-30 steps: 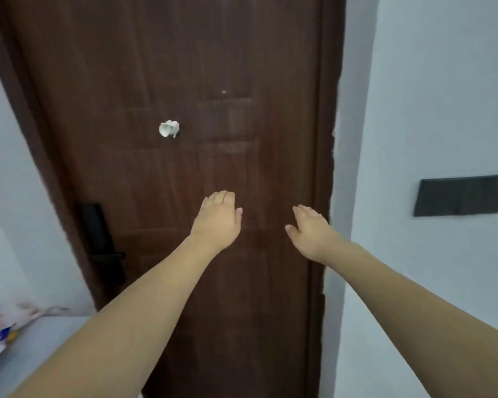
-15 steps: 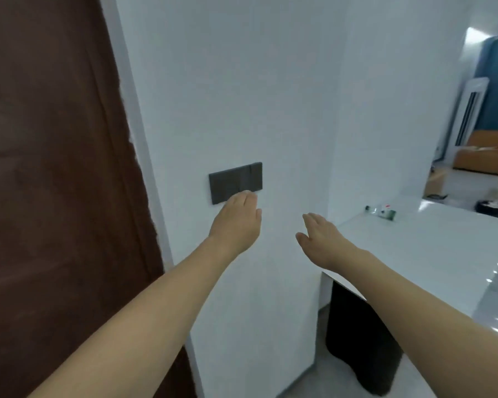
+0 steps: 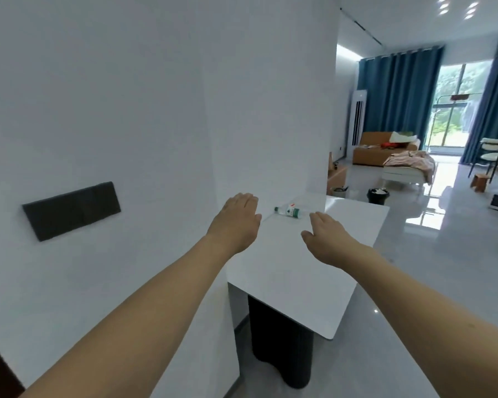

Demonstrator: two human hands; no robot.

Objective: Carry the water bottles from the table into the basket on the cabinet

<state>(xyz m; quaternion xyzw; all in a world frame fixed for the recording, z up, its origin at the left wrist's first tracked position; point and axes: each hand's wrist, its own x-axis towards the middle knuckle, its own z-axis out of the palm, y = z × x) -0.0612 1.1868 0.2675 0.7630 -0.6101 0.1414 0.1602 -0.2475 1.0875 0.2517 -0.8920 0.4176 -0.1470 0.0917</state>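
Head view, so here's what's in frame, biggest stuff first. A plain white wall (image 3: 127,110) fills the whole left half, with a dark switch panel (image 3: 71,210) at middle left. Behind it on the right the living room opens up: teal curtains (image 3: 397,93), a tan sofa (image 3: 385,147), shiny grey floor.

Then the white table (image 3: 314,277), running from lower centre up toward the middle of the frame, sitting on a chunky dark base (image 3: 279,340).

Both forearms come in from the bottom corners. The left hand (image 3: 236,222) and the right hand (image 3: 328,239) hang over the table palms down, fingers straight and relaxed, nothing in either one. Neither is touching anything as far as I can tell.

Smallest thing: one water bottle (image 3: 289,211), lying on its side at the far end of the table, just past the fingertips and between the two hands. Clear plastic, green cap pointing left, green label with a bit of red. No basket or cabinet in frame.

My guess on handling: small bottle, thin plastic, so light and a bit squishy if squeezed hard. Can't tell how full it is. Since it's lying down it'll probably roll if nudged, so I'd wrap fingers around the labelled middle from above rather than poke at the cap end. One hand should be plenty.
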